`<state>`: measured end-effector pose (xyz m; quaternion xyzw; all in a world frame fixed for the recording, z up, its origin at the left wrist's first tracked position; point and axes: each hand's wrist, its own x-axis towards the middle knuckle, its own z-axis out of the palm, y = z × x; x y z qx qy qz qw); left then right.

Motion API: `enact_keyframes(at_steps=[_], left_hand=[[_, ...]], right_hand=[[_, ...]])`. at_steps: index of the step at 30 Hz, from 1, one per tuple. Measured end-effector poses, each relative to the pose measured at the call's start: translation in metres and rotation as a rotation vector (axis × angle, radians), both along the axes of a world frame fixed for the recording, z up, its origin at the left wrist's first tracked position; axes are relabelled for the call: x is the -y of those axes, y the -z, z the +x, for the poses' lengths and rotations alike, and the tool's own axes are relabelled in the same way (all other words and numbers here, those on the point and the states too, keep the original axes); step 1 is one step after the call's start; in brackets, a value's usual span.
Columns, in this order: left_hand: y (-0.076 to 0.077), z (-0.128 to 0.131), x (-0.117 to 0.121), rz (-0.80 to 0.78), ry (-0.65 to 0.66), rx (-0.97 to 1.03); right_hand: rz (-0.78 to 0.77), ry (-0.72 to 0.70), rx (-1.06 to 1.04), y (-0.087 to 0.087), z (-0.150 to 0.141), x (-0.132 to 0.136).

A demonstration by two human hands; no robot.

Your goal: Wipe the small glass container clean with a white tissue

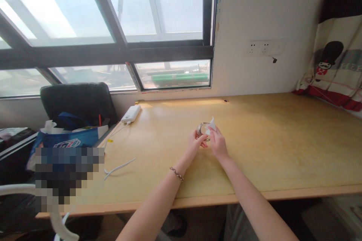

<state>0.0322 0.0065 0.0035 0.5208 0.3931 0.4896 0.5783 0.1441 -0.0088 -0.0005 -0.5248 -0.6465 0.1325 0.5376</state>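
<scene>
Both my hands meet over the middle of the wooden desk point(268, 150). My left hand point(196, 141), a bead bracelet on its wrist, is closed round a small clear glass point(202, 129) with a shiny rim. My right hand point(217, 144) pinches a crumpled white tissue point(211, 125) pressed against the glass. The lower part of the glass is hidden by my fingers.
A white power bank point(131, 113) lies at the desk's back left, its white cable point(118, 165) trailing toward the front. A black chair point(77, 103) with a blue bag point(68, 139) stands at the left. Wall sockets point(258, 48) and a curtain point(336, 45) are on the right.
</scene>
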Motion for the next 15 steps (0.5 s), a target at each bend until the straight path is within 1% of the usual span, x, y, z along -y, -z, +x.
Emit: enact_keyframes(at_steps=[4,7,12,15], left_hand=[[0.011,-0.002,0.000,0.062,0.089,-0.171],[0.015,-0.002,0.000,0.065,0.130,-0.203],[0.008,0.000,-0.001,0.068,0.032,-0.057],[0.004,0.001,-0.001,0.082,-0.027,0.032]], right_hand=[[0.062,-0.003,0.153,-0.004,0.003,0.002],[0.052,0.016,0.252,-0.006,0.006,0.002],[-0.100,0.187,0.291,-0.005,0.007,0.001],[-0.145,0.197,0.304,-0.002,0.005,0.001]])
